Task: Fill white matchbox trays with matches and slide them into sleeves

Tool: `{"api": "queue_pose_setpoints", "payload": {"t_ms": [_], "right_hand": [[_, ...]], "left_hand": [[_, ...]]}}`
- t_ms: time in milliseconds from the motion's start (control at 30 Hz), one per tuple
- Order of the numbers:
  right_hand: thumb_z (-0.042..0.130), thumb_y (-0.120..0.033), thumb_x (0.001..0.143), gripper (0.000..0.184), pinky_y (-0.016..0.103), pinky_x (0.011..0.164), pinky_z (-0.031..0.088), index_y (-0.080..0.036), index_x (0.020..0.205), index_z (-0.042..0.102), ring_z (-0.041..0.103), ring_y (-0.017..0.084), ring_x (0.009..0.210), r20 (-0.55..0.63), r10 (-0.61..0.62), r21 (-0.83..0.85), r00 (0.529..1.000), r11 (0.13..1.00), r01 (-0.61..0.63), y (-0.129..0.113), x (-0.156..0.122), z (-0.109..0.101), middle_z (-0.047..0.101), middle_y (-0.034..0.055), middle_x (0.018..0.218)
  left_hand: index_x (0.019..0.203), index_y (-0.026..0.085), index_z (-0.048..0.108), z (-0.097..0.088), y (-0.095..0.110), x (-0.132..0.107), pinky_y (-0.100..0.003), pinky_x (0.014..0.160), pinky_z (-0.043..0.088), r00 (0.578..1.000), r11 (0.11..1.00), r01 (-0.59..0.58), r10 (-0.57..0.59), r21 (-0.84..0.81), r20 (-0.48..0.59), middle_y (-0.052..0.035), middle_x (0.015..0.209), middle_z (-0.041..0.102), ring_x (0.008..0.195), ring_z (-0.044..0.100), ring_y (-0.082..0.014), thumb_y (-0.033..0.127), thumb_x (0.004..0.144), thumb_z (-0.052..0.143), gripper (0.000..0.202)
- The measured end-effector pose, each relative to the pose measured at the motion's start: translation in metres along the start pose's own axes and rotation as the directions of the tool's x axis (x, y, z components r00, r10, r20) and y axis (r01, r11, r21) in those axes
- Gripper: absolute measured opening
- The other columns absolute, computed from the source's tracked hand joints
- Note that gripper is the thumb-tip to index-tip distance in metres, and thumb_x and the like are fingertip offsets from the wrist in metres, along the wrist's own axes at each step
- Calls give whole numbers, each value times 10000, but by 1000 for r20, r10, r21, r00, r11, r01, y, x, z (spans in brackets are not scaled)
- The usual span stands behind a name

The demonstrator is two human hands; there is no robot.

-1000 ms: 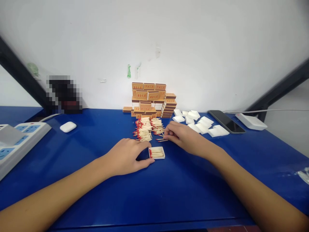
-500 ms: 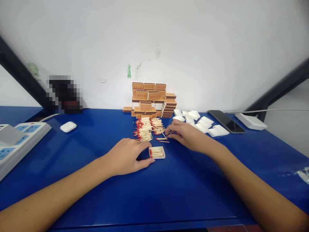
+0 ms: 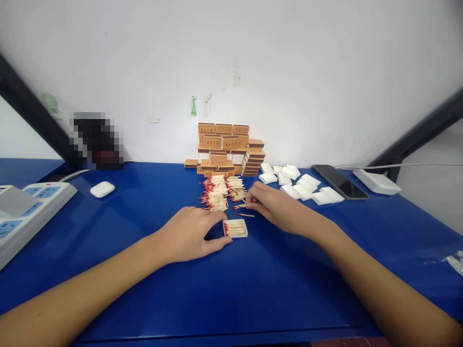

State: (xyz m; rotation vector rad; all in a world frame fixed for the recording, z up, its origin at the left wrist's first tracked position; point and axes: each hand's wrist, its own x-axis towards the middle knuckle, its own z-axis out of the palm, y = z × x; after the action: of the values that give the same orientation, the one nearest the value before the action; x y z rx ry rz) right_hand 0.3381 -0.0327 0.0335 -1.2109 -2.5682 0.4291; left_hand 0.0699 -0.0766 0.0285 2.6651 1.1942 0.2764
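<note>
A white matchbox tray point(image 3: 247, 233) lies on the blue table, partly filled with red-tipped matches. The thumb and index finger of my left hand point(image 3: 197, 231) hold its left end from both sides. Farther right, my right hand point(image 3: 265, 200) pinches the plain ends of loose matches point(image 3: 238, 207) close to the tabletop. A single match point(image 3: 246, 215) lies between that hand and the tray. Behind them spreads a heap of matches point(image 3: 217, 193), with a smaller pile point(image 3: 236, 188) on its right.
Stacked matchboxes point(image 3: 220, 154) stand against the wall. Several white trays point(image 3: 304, 185) lie at the right, before a phone point(image 3: 340, 181) and a white device point(image 3: 376, 181). A power strip point(image 3: 39, 212) and a white earbud case point(image 3: 102, 189) are at the left.
My right hand has shifted slightly left, its fingertips closing together on the loose matches. The single match moved slightly toward the tray. My left hand and the tray stayed still.
</note>
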Motion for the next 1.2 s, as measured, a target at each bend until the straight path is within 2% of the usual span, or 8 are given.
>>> {"api": "queue_pose_setpoints", "payload": {"t_ms": [133, 233, 333, 433, 600, 800, 1067, 1200], "right_hand": [[476, -248, 1056, 172, 331, 745, 449, -204, 928, 581, 560, 186, 808, 6, -23, -5, 1000, 1000, 23, -2, 2, 6, 563, 63, 1003], [513, -254, 1041, 134, 335, 735, 440, -199, 971, 614, 568, 191, 808, -116, 9, -43, 993, 999, -14, 3, 4, 8, 594, 61, 974], [586, -308, 1011, 147, 334, 700, 425, -198, 932, 644, 571, 192, 782, -199, 99, -33, 975, 994, -107, 8, 8, 10, 617, 52, 907], [643, -343, 972, 187, 321, 648, 402, -199, 853, 661, 550, 173, 715, -188, 161, 43, 969, 987, -156, 11, 13, 14, 616, 37, 847], [650, -325, 945, 180, 314, 609, 374, -195, 829, 696, 513, 160, 661, -166, 189, 132, 968, 977, -168, 11, 19, 18, 604, 21, 785], [582, -321, 990, 214, 321, 649, 395, -190, 834, 648, 529, 173, 699, -113, 141, 126, 983, 984, -127, 12, 19, 16, 609, 36, 819], [490, -324, 1049, 198, 339, 726, 429, -207, 923, 588, 563, 205, 807, -88, 33, 23, 996, 999, -31, 9, 9, 1, 608, 68, 945], [505, -290, 1051, 165, 326, 729, 430, -204, 929, 576, 550, 194, 801, -107, -12, 9, 994, 1000, 13, 7, 10, 6, 576, 57, 934]], "left_hand": [[1227, 204, 688, 0, 0, 0, -291, 572, 378, 1000, 1000, 9, -9, -1, -1, 7, 687, 659, 586, 614, -184, 503, 962, 636, 403], [1222, 201, 691, 1, 0, 0, -290, 576, 380, 1000, 1000, 5, -5, 1, -5, 4, 696, 665, 594, 619, -184, 502, 960, 639, 403], [1213, 199, 694, 1, 0, 0, -287, 574, 375, 1000, 1000, -4, 4, 7, -11, -1, 705, 672, 594, 620, -181, 509, 962, 632, 404], [1220, 197, 690, 1, -1, 0, -285, 570, 370, 1000, 1000, -10, 10, 16, -12, -5, 713, 677, 589, 614, -178, 517, 971, 617, 412], [1228, 197, 684, 1, -1, 0, -288, 569, 372, 1000, 1000, -10, 10, 24, -2, -4, 719, 676, 594, 615, -182, 513, 973, 615, 412], [1223, 201, 682, 0, 0, 0, -287, 568, 375, 1000, 1000, -11, 11, 22, -3, -5, 720, 677, 598, 621, -180, 519, 972, 615, 411], [1220, 204, 687, 0, 0, 1, -289, 567, 390, 1000, 1000, -9, 9, 11, -6, 4, 693, 662, 584, 618, -181, 503, 964, 634, 397], [1204, 201, 691, -1, 0, 1, -297, 565, 396, 1000, 1000, -8, 8, 15, -2, 1, 704, 667, 590, 622, -188, 508, 970, 619, 393]]}}
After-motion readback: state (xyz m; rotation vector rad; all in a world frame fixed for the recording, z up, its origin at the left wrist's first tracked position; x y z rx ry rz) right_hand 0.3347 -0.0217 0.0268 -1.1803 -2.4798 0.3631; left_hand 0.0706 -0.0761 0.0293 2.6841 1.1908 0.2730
